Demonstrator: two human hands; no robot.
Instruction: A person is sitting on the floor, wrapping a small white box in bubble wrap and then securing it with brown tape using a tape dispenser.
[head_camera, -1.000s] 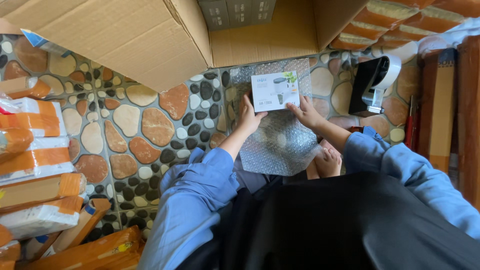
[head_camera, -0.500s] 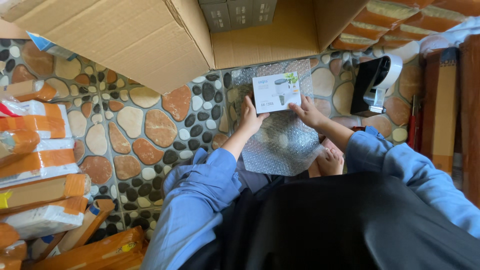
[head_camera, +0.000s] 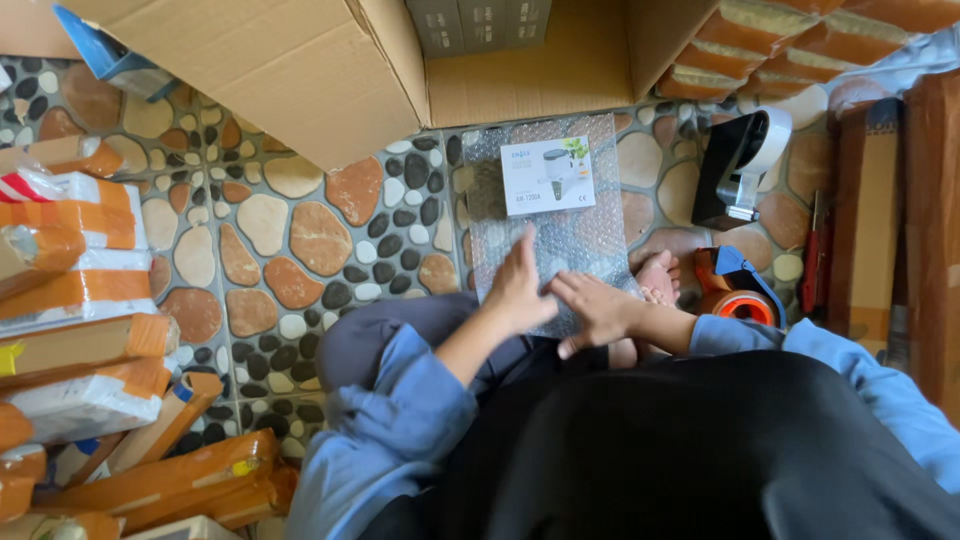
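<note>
Lower centre of the frame: our left hand (head_camera: 522, 290) rests flat on the near edge of the bubble wrap sheet (head_camera: 560, 225), fingers extended and close together, gripping nothing. Our right hand (head_camera: 598, 312) lies just beside it, palm down on the same edge, fingers loosely spread; we cannot tell whether the fingertips pinch the wrap or only press it.

Change from the earlier frames: both hands were then up at the small white box (head_camera: 547, 175), holding its lower corners. They have now drawn back toward the body, and the box lies released on the far half of the sheet, flat, printed face up. We judge that placing the box is complete and that work on the near edge of the wrap is beginning.

Right of centre: an orange tape roll in a blue dispenser (head_camera: 735, 290) sits near the right wrist; beyond it stands a black tape dispenser (head_camera: 735, 170).

Left edge: taped parcels (head_camera: 70, 300) are stacked on the stone-pattern floor (head_camera: 280, 240).

Top of frame: an open cardboard carton (head_camera: 400, 60) holds grey boxes.
</note>
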